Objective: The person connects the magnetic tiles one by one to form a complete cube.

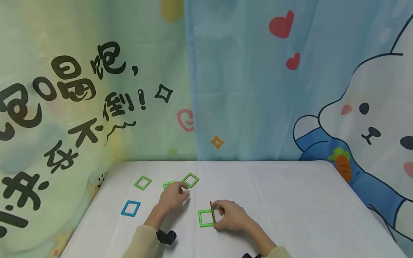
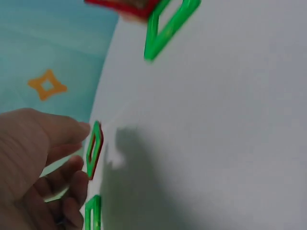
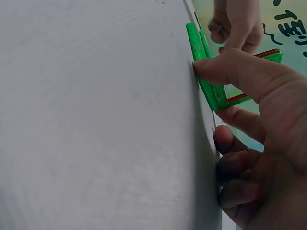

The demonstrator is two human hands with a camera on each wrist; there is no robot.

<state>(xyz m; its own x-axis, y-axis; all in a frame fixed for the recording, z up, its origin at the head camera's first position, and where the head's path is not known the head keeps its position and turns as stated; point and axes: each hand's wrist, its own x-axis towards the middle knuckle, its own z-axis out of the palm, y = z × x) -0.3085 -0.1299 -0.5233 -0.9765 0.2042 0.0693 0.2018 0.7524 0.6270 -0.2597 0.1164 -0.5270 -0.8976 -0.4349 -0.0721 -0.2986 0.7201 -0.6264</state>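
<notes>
My right hand (image 1: 232, 215) pinches a square frame tile (image 1: 212, 212) that stands upright at the right edge of a flat green square frame tile (image 1: 200, 219). In the right wrist view the upright tile (image 3: 276, 56) shows green and red edges, and my thumb lies over where the two tiles meet. Farther back, my left hand (image 1: 173, 197) hovers with loosely bent fingers and holds nothing. Close to its fingertips lies a green square tile (image 1: 190, 180); in the left wrist view a gap separates that tile (image 2: 97, 148) from the fingers. Another green tile (image 1: 166, 185) is partly hidden behind the hand.
On the left side of the white table (image 1: 290, 200) lie a green square tile (image 1: 143, 182) and a blue square tile (image 1: 130, 208). Printed curtains (image 1: 238, 89) hang behind the table and along its left side.
</notes>
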